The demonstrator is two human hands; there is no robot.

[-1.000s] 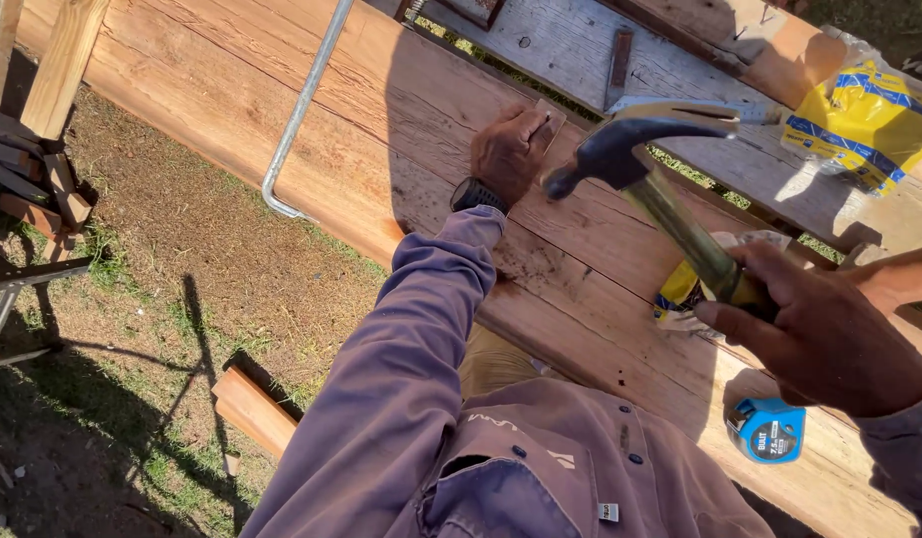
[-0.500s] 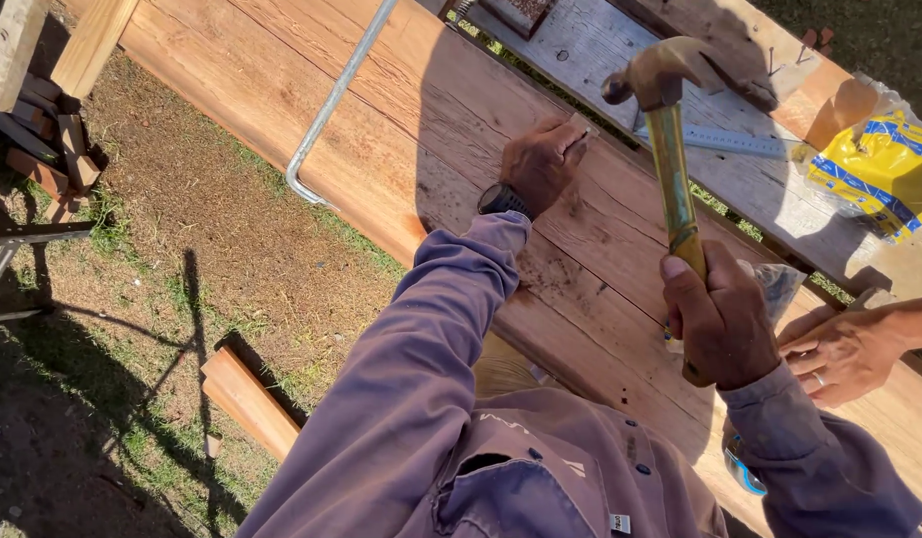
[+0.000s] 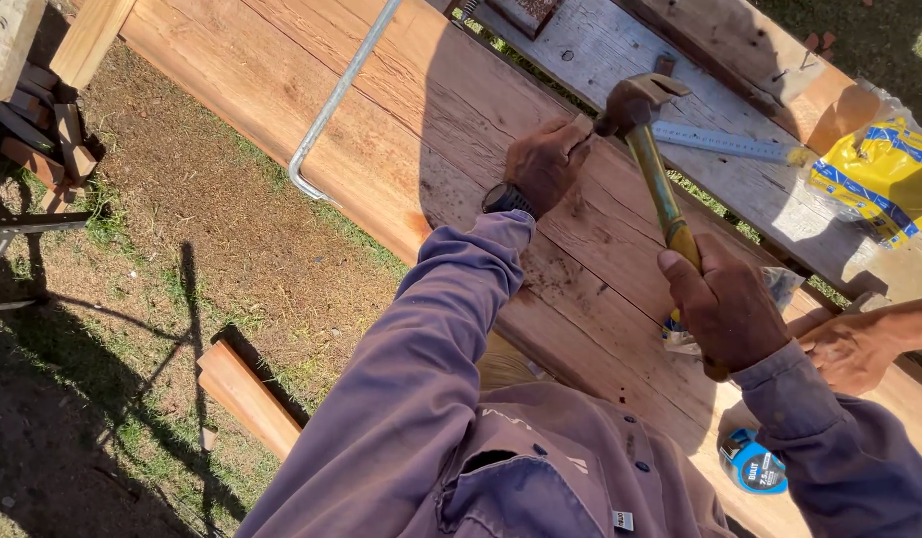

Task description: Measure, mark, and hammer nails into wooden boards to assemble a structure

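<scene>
Reddish-brown wooden planks make up the counter that both hands work over, its boards running slantwise, with bare dirt and thin grass below its near edge. The right hand is closed around the yellow grip of a claw hammer with a dark steel head; the handle rises up and away from that hand, and the head sits just beside the fingertips of the left hand. The left hand is pinched shut against the plank, thumb and forefinger together at a point next to the hammer head; what they hold is too small to tell. A dark watch sits on that wrist, above a purple sleeve. Beyond the hammer head lies a long steel ruler on a grey weathered board, and further right of it a yellow and blue plastic bag. Just right of the right hand, another person's bare hand rests on the wood, close enough to crowd that side. Below the right wrist a blue tape measure lies on the planks. Left of the left hand, a bent grey metal rod crosses the counter toward its edge, well apart; the planks between lie open.
</scene>
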